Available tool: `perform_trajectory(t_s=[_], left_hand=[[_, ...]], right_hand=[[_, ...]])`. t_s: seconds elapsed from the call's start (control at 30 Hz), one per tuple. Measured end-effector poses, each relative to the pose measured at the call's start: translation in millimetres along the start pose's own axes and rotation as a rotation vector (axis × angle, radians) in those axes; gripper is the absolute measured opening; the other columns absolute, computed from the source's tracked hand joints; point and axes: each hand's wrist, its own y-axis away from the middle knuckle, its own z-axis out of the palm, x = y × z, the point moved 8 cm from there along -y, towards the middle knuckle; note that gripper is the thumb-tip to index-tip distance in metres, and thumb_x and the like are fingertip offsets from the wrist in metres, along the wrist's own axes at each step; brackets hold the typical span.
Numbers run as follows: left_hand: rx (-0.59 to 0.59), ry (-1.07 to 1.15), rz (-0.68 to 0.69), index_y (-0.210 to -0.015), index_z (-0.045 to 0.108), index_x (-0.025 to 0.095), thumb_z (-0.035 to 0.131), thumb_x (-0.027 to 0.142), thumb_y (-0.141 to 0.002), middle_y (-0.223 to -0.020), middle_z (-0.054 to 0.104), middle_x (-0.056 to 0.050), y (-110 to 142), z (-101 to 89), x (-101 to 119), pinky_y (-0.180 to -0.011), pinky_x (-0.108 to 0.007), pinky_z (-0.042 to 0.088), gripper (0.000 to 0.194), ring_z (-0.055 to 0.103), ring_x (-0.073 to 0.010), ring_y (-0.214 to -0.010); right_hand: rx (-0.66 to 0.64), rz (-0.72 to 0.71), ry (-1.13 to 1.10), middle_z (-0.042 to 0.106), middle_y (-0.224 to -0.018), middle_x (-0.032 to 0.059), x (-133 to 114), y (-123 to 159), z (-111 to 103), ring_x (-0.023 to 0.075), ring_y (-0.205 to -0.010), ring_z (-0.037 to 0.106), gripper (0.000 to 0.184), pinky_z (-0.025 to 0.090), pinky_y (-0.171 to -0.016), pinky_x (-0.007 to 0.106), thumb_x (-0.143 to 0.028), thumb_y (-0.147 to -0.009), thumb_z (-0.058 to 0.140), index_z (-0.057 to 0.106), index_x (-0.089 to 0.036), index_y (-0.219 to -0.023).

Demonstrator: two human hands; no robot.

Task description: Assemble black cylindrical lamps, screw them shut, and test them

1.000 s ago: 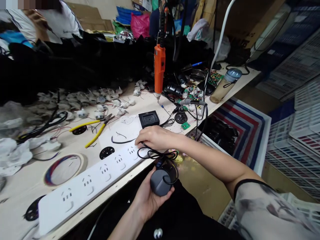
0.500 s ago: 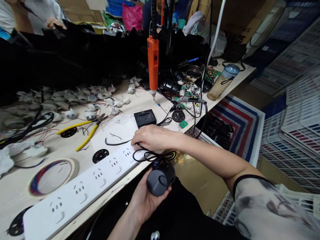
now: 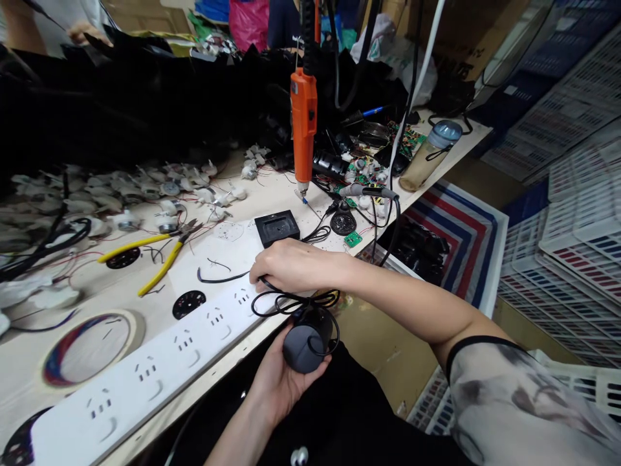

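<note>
Below the table edge, my left hand (image 3: pixel 279 378) cups a dark grey and black cylindrical device (image 3: pixel 301 348) from underneath, its flat round end facing me. A black cable (image 3: pixel 279 303), looped and bundled, runs from beside the device up to my right hand (image 3: pixel 286 264). The fingers of my right hand are closed on this cable over the far end of a white power strip (image 3: pixel 180 353). Its fingertips and the cable's end are partly hidden. Just beyond that hand sits a black rectangular tray-like block (image 3: pixel 277 228).
An orange electric screwdriver (image 3: pixel 303 126) hangs above the table. Yellow-handled cutters (image 3: pixel 162 268), a tape roll (image 3: pixel 133 327), a soldering iron (image 3: pixel 369 191), a green circuit board (image 3: pixel 353 239) and several white motor-like parts (image 3: pixel 167 217) lie around. A bottle (image 3: pixel 429 155) stands at right.
The view has shifted slightly, so the table things appear a little further left. Both hands keep their hold with almost no movement; the hanging screwdriver appears slightly further right.
</note>
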Motion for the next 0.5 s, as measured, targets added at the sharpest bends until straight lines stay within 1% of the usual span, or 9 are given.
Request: perform_trajectory(t_s=[0.23,0.5], left_hand=[[-0.003,0.018,0.014,-0.111,0.056,0.006,0.049,0.04,-0.093,-0.082,0.072,-0.018,-0.4,-2.2,-0.8,-0.056,-0.032,0.059,0.038,0.072,-0.0272,-0.068],[0.008,0.033,0.006,-0.114,0.054,0.007,0.049,0.04,-0.093,-0.079,0.071,-0.015,4.6,-0.1,-1.9,-0.054,-0.032,0.059,0.039,0.071,-0.0261,-0.064]], right_hand=[[0.003,-0.004,0.026,0.074,-0.093,0.0079,1.4,0.4,1.6,0.0187,-0.084,0.062,0.02,0.036,-0.068,0.027,-0.01,-0.089,0.055,0.074,-0.015,-0.094],[-0.01,0.006,0.047,0.073,-0.09,0.0065,1.5,0.5,1.1,0.0185,-0.081,0.061,0.025,0.034,-0.065,0.027,-0.009,-0.087,0.051,0.074,-0.017,-0.094]])
